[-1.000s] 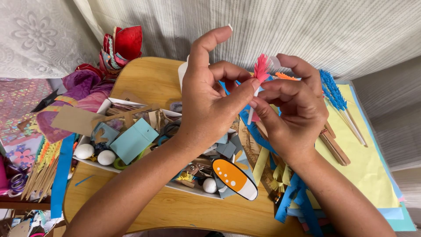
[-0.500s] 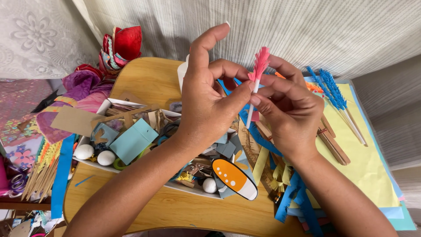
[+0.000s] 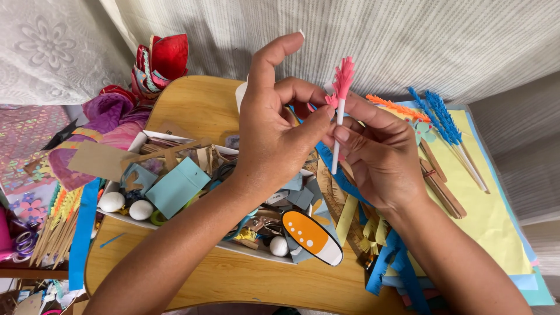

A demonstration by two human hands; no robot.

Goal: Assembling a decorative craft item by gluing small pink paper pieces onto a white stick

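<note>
The left hand (image 3: 271, 140) pinches a thin white stick (image 3: 336, 137) between thumb and forefinger, just under its pink fringed paper tip (image 3: 342, 79); the index finger is lifted clear. The right hand (image 3: 379, 154) closes its fingertips on the same stick from the other side, lower down. The piece is held upright above a wooden table (image 3: 198, 105). It looks very light, the stick slender and bendable, the fringe easily crushed, so the bare stem seems the safest place to grip. Below lies a white tray (image 3: 175, 230) of paper scraps; blue fringed sticks (image 3: 446, 122) rest on yellow paper (image 3: 490, 210) to the right.
</note>
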